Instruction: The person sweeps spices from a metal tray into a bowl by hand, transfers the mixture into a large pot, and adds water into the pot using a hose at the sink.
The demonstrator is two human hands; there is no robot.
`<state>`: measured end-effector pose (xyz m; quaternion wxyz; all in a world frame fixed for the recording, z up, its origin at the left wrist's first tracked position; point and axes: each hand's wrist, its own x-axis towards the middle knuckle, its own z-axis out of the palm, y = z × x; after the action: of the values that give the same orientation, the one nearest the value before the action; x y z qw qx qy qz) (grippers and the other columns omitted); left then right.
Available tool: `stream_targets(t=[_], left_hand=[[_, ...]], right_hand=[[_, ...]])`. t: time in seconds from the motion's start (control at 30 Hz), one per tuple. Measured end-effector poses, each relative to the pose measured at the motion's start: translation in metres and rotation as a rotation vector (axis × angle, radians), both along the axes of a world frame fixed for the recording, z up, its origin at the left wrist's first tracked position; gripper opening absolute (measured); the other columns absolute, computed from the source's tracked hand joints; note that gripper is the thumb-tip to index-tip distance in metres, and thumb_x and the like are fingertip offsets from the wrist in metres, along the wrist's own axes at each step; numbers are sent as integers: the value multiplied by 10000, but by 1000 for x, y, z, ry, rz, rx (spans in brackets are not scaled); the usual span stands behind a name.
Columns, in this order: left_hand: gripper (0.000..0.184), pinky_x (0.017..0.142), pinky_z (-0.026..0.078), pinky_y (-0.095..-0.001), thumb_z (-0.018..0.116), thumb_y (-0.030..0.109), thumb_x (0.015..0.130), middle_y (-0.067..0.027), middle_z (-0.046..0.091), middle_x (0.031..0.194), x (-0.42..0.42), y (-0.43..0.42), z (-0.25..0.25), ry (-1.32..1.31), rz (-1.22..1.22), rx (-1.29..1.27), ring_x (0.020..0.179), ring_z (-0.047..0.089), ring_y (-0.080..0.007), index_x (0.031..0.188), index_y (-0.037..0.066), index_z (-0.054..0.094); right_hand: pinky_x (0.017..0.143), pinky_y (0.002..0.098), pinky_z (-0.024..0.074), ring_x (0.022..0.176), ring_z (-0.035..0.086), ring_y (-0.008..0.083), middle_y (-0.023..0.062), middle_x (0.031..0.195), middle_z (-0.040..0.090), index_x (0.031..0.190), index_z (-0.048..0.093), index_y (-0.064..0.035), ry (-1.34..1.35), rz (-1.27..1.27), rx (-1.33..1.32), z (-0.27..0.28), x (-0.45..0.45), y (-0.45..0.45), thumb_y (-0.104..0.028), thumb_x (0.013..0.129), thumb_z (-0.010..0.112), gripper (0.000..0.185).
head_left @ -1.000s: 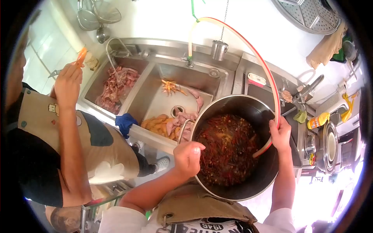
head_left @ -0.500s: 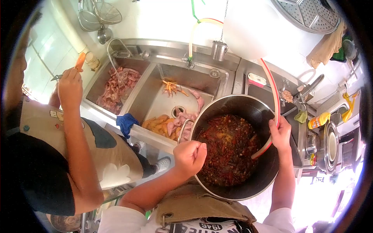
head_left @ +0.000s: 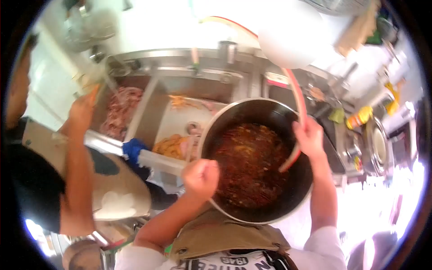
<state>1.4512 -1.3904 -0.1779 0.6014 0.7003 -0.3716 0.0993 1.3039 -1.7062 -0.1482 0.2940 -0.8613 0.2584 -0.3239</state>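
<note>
A large deep pot holds a dark red, wet mix with chilli-like pieces. My left hand is a closed fist at the pot's left rim, apparently round its side handle, which the fist hides. At the right rim, my right hand is closed on a pale hose with a red stripe. The hose's end hangs inside the pot, just above or in the mix. Whether my right fingers also grip the pot is hidden.
Left of the pot, a steel sink holds yellowish poultry pieces; another basin holds raw meat. A co-worker's hand holds an orange, carrot-like thing. A blue cloth hangs on the sink edge. A yellow bottle lies at right.
The whole view has shifted and blurred, with the pot and sinks further left in it. The mix looks redder and more liquid. Both hands keep their places at the pot.
</note>
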Motion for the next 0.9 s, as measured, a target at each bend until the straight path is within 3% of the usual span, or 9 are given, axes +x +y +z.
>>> stream_targets(t=[0.07,0.1,0.2,0.3,0.4,0.43,0.7,0.8,0.9], left_hand=[[184,478,383,-292,602,66,919,-41,524,583,-5,3,-2,190,-25,9,515,477,-132,742,16,596],[191,492,387,-279,597,71,933,-22,526,599,-7,3,1,133,9,48,545,477,-107,749,17,598],[198,537,388,-245,595,90,964,3,529,644,-9,7,7,179,47,231,611,470,-69,784,6,601],[184,578,386,-227,602,112,975,4,526,689,-12,2,2,183,25,119,638,455,-56,831,-1,597],[189,595,410,-241,602,117,976,-15,552,703,-12,3,8,122,55,203,643,479,-79,831,-5,601],[192,603,420,-250,603,121,975,-25,563,706,-11,3,8,86,65,219,645,491,-93,832,-7,603],[203,637,457,-297,593,129,968,-90,598,717,-11,1,11,-4,107,291,658,545,-158,823,-11,618],[212,614,439,-302,582,119,975,-82,572,692,-11,0,10,-102,113,301,639,516,-160,810,-13,603],[253,579,397,-311,568,117,988,-61,512,659,-8,3,2,-126,103,265,624,454,-152,766,-3,557]], right_hand=[[524,321,451,571,514,105,12,611,549,885,638,-39,-7,32,32,4,0,1,-211,908,665,175],[538,335,463,585,536,117,27,623,566,870,627,-42,-6,27,68,5,-2,4,-226,906,664,191],[583,389,493,613,614,239,124,668,612,848,603,-30,26,23,29,5,-5,-1,-253,890,671,237],[596,414,499,621,613,359,194,676,605,821,578,-3,42,-11,46,8,-7,-2,-245,868,683,267],[535,329,436,557,485,157,94,613,528,821,573,2,-27,2,40,0,-5,-4,-202,884,701,249],[538,326,438,561,492,149,92,617,533,825,575,0,-4,5,14,3,-6,-3,-194,885,701,239],[522,338,421,549,467,159,82,604,509,798,565,-5,1,34,32,-2,-7,-10,-186,887,695,241],[521,358,437,537,507,198,108,606,532,773,565,-13,-63,40,60,-2,-8,-9,-202,868,711,257],[535,424,472,563,586,319,161,630,581,746,583,-36,-49,-3,-87,-4,-6,-11,-252,842,711,268]])
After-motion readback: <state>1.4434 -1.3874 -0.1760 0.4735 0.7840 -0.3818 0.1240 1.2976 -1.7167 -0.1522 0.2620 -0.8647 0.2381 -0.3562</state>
